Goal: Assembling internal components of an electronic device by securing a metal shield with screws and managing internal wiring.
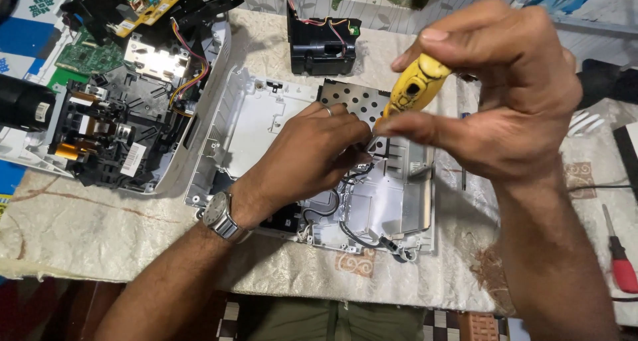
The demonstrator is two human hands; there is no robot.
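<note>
Head view: a cream patterned cloth [93,228] covers the table. At centre, the left hand [312,152] presses into a white casing [259,125]; at 2 o'clock, the right hand [505,95] pinches a yellow screwdriver [415,85].

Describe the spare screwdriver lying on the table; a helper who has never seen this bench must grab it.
Start at the open white plastic casing in the middle of the cloth-covered table, then go to the table's right edge. There lies the red-handled screwdriver, its thin metal shaft pointing away. Its red grip sets it apart from the yellow-handled screwdriver held in the right hand.
</note>
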